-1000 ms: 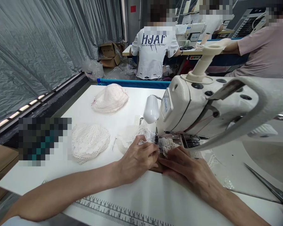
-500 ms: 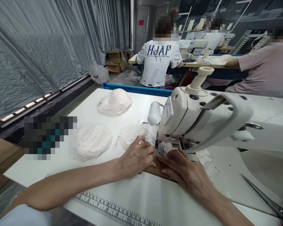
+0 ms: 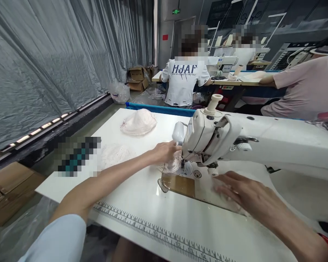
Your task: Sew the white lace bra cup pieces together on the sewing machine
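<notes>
A white sewing machine (image 3: 202, 134) stands over the table, its needle area just right of my left hand (image 3: 165, 153). That hand is closed at a white lace piece (image 3: 172, 165) lying beside the presser foot (image 3: 183, 163); its fingertips are partly hidden behind the machine's head. My right hand (image 3: 243, 189) is smeared by motion, fingers stretched out low over the machine bed, with nothing visible in them. Further left lie a stack of white lace pieces (image 3: 116, 154), partly behind my left forearm, and a pale cup-shaped fabric pile (image 3: 139, 122).
A printed ruler scale (image 3: 155, 233) runs along the table's front edge. A brown plate (image 3: 180, 185) is set into the machine bed. Cardboard boxes (image 3: 12, 189) stand on the floor at left. Beyond the table, co-workers sit, one in a printed white shirt (image 3: 184, 80).
My right hand has left the needle area and moved right, its fingers straightening. My left hand has shifted away to the far side of the lace. The head view has tilted up and moved.
</notes>
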The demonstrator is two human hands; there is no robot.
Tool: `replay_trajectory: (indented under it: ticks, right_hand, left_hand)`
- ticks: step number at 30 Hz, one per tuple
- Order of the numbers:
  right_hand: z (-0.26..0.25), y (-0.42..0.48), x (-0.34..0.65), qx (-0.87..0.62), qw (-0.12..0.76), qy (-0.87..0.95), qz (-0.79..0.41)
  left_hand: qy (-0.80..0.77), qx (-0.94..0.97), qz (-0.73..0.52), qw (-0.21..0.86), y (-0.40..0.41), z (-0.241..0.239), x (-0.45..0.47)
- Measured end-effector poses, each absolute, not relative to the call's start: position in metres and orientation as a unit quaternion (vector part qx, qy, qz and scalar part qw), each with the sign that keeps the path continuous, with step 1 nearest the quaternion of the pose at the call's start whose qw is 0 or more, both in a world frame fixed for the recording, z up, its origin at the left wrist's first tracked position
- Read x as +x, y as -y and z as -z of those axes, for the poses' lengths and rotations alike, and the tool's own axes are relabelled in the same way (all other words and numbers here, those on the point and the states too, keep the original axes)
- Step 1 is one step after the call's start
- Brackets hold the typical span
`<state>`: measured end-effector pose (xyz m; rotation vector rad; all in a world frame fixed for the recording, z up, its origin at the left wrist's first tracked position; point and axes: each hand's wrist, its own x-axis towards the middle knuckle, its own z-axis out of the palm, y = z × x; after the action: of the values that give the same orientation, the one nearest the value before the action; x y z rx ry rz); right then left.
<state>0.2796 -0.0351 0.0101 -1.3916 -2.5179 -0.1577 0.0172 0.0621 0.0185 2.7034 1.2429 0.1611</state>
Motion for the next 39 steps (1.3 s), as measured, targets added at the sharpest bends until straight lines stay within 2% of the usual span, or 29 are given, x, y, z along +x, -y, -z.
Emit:
replay_trajectory:
  ticks: [2, 4, 6, 10, 11, 13, 16, 19, 22, 27, 34, 39]
  right_hand:
    - [-0.009, 0.037, 0.284, -0.486, 0.146, 0.854, 0.116]
    - [-0.009, 0.042, 0.277, -0.483, 0.167, 0.855, 0.088]
    - [-0.011, 0.047, 0.265, -0.466, 0.193, 0.862, -0.05]
    - [-0.022, 0.054, 0.247, -0.335, 0.162, 0.838, -0.399]
    - [-0.023, 0.054, 0.245, -0.305, 0.15, 0.82, -0.46]
    - [-0.023, 0.051, 0.243, -0.302, 0.145, 0.783, -0.524]
    - [-0.017, 0.045, 0.242, -0.416, 0.166, 0.772, -0.451]
    - [-0.009, 0.043, 0.239, -0.519, 0.208, 0.803, -0.208]
    - [-0.006, 0.049, 0.229, -0.507, 0.246, 0.826, 0.007]
    - [-0.003, 0.059, 0.217, -0.41, 0.187, 0.893, 0.006]
    - [0.015, 0.037, 0.228, -0.426, 0.157, 0.887, 0.086]
    - [0.018, 0.024, 0.231, -0.428, 0.152, 0.887, 0.085]
  left_hand:
    - [-0.428, 0.899, -0.028, 0.085, -0.051, -0.026, 0.013]
    - [-0.423, 0.901, -0.003, 0.095, -0.026, -0.04, 0.007]
    - [-0.378, 0.914, 0.0, 0.148, 0.004, -0.058, 0.002]
    - [-0.184, 0.858, -0.087, 0.472, 0.042, -0.083, 0.004]
    - [-0.157, 0.836, -0.109, 0.514, 0.044, -0.082, 0.006]
    - [-0.16, 0.828, -0.153, 0.514, 0.039, -0.071, 0.01]
    - [-0.271, 0.87, -0.197, 0.362, 0.025, -0.043, 0.01]
    - [-0.331, 0.903, -0.219, 0.166, 0.02, -0.018, 0.002]
    - [-0.281, 0.933, -0.221, 0.036, 0.027, -0.004, -0.005]
    - [-0.195, 0.959, -0.205, -0.033, 0.034, 0.006, -0.004]
    - [-0.194, 0.957, -0.2, -0.082, 0.016, 0.005, -0.002]
    - [-0.197, 0.956, -0.198, -0.091, 0.004, 0.008, 0.002]
